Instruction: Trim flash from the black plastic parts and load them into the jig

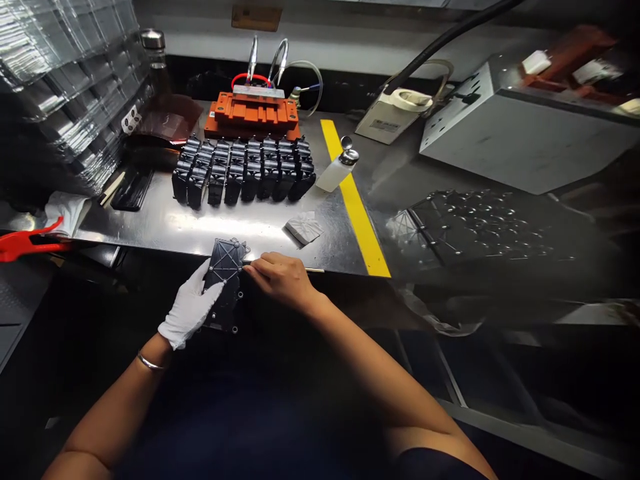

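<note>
Gloved left hand [187, 310] closed around one black panel [227, 262] at the front edge of the bench [150, 230]; bare right hand [285, 277] pinched, apparently on one pale stick [316, 270]. The panel looks stiff, fairly light and smooth, best held by its long sides. Behind: about eight upright black parts [249, 177], one bottle [334, 175], one folded cloth [304, 229].

A pale wall [320, 48] backs the shiny workbench [160, 230]
</note>
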Demonstrator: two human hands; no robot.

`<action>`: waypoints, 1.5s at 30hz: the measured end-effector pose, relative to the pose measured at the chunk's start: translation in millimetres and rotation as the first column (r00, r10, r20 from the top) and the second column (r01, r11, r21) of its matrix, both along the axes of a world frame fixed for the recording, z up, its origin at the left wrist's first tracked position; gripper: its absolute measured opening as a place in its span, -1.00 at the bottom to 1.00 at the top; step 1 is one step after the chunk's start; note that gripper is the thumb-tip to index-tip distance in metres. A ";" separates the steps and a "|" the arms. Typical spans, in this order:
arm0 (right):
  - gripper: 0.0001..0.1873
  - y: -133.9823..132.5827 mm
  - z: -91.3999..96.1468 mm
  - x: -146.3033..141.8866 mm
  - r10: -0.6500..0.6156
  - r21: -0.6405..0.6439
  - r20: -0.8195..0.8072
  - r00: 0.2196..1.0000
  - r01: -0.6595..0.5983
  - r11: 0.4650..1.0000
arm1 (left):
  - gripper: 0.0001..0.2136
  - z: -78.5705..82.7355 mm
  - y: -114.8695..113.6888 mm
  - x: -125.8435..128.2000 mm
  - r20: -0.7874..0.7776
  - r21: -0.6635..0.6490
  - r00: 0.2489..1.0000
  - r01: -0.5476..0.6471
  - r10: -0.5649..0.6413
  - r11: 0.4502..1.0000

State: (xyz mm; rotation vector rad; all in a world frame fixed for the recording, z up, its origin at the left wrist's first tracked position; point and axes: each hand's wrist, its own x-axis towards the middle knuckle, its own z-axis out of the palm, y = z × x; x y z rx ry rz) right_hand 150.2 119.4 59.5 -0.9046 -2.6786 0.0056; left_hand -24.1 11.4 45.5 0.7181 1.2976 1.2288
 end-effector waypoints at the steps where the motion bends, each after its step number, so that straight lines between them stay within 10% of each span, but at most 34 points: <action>1: -0.58 2.8 1.8 0.2 0.006 0.012 0.015 1.000 -0.006 1.000 | -0.38 0.4 -0.1 -0.3 0.001 0.001 1.000 0.002 -0.002 1.000; 13: -0.53 20.9 13.3 -0.7 0.146 -0.060 0.106 0.984 -0.140 0.988 | -0.37 1.8 1.2 -2.8 0.008 -0.003 1.000 0.028 -0.028 1.000; 45: -0.62 -37.4 -8.5 -2.2 -0.347 -0.225 -0.166 0.923 0.307 0.924 | -0.44 -7.9 -2.6 9.7 0.007 0.009 0.999 -0.050 0.049 0.999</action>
